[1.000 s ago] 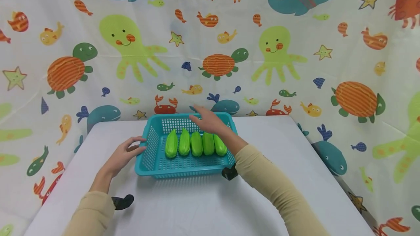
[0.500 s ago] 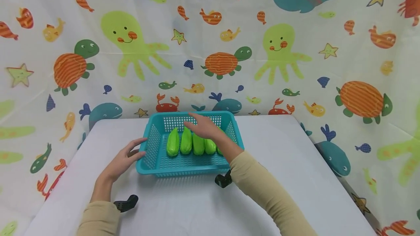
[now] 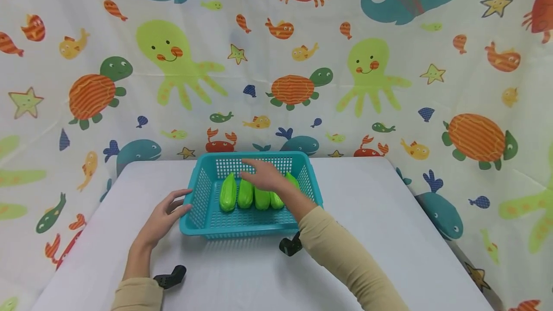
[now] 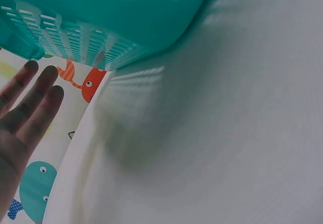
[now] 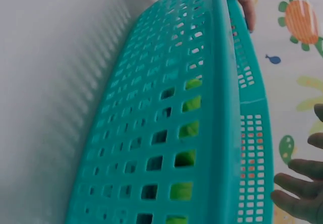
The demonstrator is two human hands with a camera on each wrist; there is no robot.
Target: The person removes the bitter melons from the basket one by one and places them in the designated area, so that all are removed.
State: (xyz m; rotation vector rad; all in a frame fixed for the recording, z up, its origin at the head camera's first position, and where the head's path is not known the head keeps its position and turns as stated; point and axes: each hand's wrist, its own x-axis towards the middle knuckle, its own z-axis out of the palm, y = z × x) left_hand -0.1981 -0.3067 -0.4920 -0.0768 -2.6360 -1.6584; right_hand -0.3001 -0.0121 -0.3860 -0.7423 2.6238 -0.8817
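A teal plastic basket (image 3: pixel 242 228) with lattice walls stands on the white table. Inside it several bright green, long, smooth vegetables (image 3: pixel 227 196) lie side by side, like zucchini. My left hand (image 3: pixel 160 217) is at the basket's left rim, fingers spread and fingertips at the edge; the left wrist view shows its fingers (image 4: pixel 38 100) extended beside the basket wall. Over the row hovers my right hand (image 3: pixel 267 176), fingers loosely extended and holding nothing, partly covering the vegetables at the right. In the right wrist view, the right hand (image 5: pixel 305 183) appears beyond the basket's rim.
White table surface (image 3: pixel 367 205) surrounds the basket. A sheet (image 3: pixel 250 66) printed with sea animals hangs behind and at the sides. A black wrist device (image 3: pixel 170 277) sits below the left sleeve, another black device (image 3: pixel 290 245) by the right sleeve.
My right hand has shifted left and a little nearer across the vegetables. The left hand stays at the left rim. The head view has moved slightly.
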